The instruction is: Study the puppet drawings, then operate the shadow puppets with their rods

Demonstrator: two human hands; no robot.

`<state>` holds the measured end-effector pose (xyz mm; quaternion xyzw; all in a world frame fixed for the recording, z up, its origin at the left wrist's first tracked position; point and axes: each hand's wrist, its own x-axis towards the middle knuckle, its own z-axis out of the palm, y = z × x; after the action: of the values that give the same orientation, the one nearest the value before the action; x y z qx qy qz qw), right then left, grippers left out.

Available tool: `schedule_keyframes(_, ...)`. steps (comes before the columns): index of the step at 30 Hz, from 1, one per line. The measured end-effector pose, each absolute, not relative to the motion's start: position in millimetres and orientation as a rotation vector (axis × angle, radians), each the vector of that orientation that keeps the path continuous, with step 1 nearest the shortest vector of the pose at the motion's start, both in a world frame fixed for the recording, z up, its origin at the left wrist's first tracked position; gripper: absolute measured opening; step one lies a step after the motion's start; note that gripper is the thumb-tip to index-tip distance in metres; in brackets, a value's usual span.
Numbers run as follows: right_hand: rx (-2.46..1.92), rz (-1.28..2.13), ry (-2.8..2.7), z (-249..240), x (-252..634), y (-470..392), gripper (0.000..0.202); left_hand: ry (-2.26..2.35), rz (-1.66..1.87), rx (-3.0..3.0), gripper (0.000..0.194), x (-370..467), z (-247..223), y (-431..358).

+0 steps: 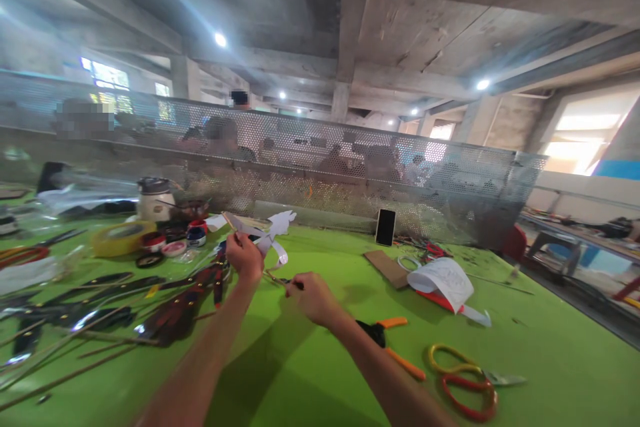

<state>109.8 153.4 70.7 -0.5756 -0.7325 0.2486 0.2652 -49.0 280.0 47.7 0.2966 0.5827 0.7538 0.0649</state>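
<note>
My left hand (246,255) is closed on a white paper cutout (281,221) with jagged edges, raised above the green table. A curled strip of the paper hangs down on its right side. In my right hand (313,297) is a small pair of scissors (278,279), its thin blades pointing left toward the underside of my left hand. My fingers cover most of its handles. The blades are just below the hanging strip; whether they touch the paper I cannot tell. Pliers with orange handles (396,322) lie partly behind my right forearm.
Large scissors (463,373) lie at the front right. A curled printed sheet (445,281), brown cardboard (385,268) and an upright phone (385,227) are beyond. Dark-handled tools (175,307), sticks, clear tape (123,239) and small jars crowd the left. A perforated metal screen (310,153) borders the back.
</note>
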Motion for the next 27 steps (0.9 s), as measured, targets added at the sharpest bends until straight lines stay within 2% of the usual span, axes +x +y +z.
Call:
schedule_keyframes(11, -1.429, 1.189, -1.579, 65.2, 111.9, 158.8, 0.026, 1.592, 2.360, 1.038, 0.019, -47.7, 50.3, 274.0)
schedule_keyframes(17, -1.448, 1.165, -1.844, 65.3, 115.5, 160.4, 0.024, 1.640, 2.385, 1.177, 0.020, -44.7, 59.5, 262.5)
schedule_keyframes(22, -1.466, 1.251, -1.551, 62.9, 136.0, 168.5, 0.024, 1.557, 2.188, 1.261, 0.034, -40.0, 64.2, 255.1)
schedule_keyframes(27, -1.224, 1.569, -1.179, 68.1, 165.3, 174.5, 0.014, 1.466, 2.005, 1.304, 0.032, -32.0, 59.7, 251.6)
